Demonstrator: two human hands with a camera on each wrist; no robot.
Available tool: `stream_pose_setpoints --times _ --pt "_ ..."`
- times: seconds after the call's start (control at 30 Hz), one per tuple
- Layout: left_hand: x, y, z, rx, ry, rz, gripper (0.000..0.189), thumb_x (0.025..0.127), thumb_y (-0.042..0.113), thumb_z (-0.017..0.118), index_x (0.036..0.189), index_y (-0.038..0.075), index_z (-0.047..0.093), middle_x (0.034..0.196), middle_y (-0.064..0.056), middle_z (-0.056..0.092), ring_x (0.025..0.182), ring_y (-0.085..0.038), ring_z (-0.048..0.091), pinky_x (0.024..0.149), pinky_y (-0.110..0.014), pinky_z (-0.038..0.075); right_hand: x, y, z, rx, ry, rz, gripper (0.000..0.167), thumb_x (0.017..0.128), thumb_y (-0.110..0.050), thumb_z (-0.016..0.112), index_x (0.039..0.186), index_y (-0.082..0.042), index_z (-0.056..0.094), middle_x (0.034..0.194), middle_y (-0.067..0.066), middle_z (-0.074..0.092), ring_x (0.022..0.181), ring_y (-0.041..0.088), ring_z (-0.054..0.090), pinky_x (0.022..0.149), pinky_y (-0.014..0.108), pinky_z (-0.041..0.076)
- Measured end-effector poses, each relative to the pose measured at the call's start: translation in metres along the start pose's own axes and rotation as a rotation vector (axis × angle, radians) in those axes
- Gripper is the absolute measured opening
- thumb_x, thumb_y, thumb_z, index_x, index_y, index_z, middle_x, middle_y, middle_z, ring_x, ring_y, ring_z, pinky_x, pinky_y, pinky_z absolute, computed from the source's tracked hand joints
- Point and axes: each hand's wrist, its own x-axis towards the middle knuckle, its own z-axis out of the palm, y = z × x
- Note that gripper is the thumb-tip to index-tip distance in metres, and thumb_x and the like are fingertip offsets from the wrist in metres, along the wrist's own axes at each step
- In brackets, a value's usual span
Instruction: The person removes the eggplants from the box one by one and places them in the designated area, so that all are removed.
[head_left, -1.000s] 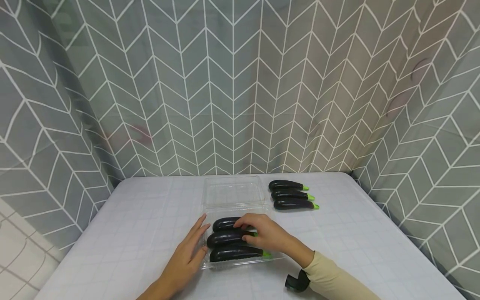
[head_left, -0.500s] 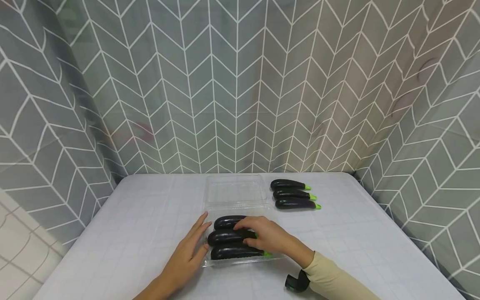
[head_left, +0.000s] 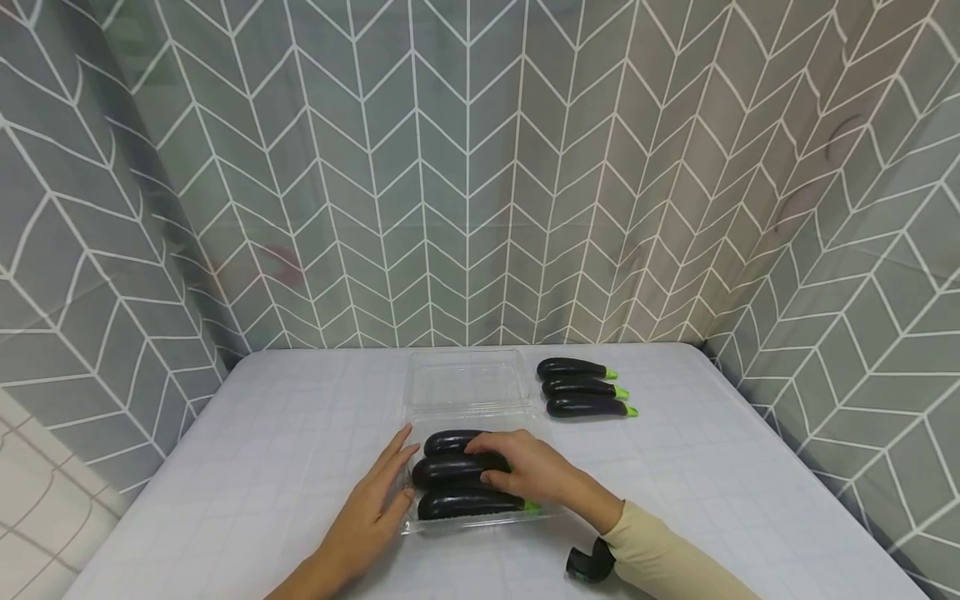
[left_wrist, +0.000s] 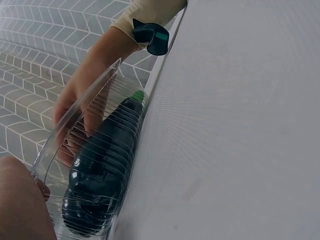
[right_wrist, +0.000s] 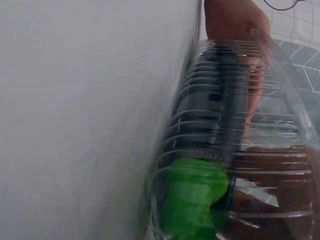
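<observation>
Three dark eggplants lie side by side in a clear plastic clamshell container (head_left: 480, 523), stems to the right. My right hand (head_left: 528, 468) reaches in from the right and holds the middle eggplant (head_left: 448, 472) between thumb and fingers, covering its stem end. Behind it is the back eggplant (head_left: 448, 442), partly hidden by that hand. The front eggplant (head_left: 468, 503) shows its green stem, also seen through the ribbed wall as a green cap (right_wrist: 192, 195) in the right wrist view. My left hand (head_left: 369, 508), fingers extended, touches the container's left side.
The container's open lid (head_left: 467, 379) lies flat behind its base. Three more eggplants (head_left: 588, 407) are lined up at the back right of the white-covered table (head_left: 285, 442). A dark wrist device (head_left: 591, 561) sits by the right sleeve. Patterned curtains (head_left: 480, 183) surround the table.
The middle eggplant's green stem, visible a second ago, is now covered by my right hand, which has shifted very slightly. My left hand stays at the container's side.
</observation>
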Motion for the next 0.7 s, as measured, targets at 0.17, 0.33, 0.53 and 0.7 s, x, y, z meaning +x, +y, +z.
stream_pose_setpoints --times 0.17,0.33,0.53,0.7 --pt "-0.0002 -0.0008 0.0 -0.005 0.001 0.006 0.06 0.093 -0.001 0.062 0.151 0.001 0.049 0.17 0.003 0.024 0.152 -0.027 0.029 0.117 -0.014 0.014 0.0005 0.0005 0.0 0.024 0.021 -0.019 0.037 0.094 -0.006 0.075 0.131 -0.005 0.067 0.125 0.004 0.071 0.116 0.012 0.065 0.098 0.034 0.054" --pt "-0.0005 -0.0012 0.0003 -0.011 0.004 0.014 0.061 0.093 -0.002 0.061 0.152 0.003 0.049 0.17 0.002 0.024 0.152 -0.028 0.029 0.117 -0.014 0.014 0.0005 0.0002 -0.0004 0.029 0.026 -0.024 0.037 0.095 -0.006 0.075 0.13 -0.004 0.068 0.125 0.005 0.071 0.116 0.012 0.065 0.099 0.034 0.054" --pt "-0.0001 -0.0004 0.0006 -0.008 0.004 0.005 0.06 0.093 -0.001 0.061 0.152 0.002 0.049 0.17 0.002 0.024 0.152 -0.027 0.029 0.117 -0.014 0.013 0.0005 0.0003 -0.0006 0.03 0.026 -0.021 0.036 0.095 -0.006 0.075 0.13 -0.005 0.068 0.125 0.005 0.071 0.115 0.011 0.065 0.098 0.033 0.054" --pt "-0.0003 0.0 0.001 -0.002 0.003 -0.008 0.06 0.093 0.0 0.062 0.151 0.001 0.05 0.17 0.003 0.024 0.152 -0.026 0.028 0.117 -0.014 0.013 0.0005 0.0009 0.0002 0.026 0.021 -0.014 0.036 0.095 -0.007 0.075 0.131 -0.005 0.068 0.125 0.004 0.071 0.115 0.011 0.065 0.098 0.033 0.054"
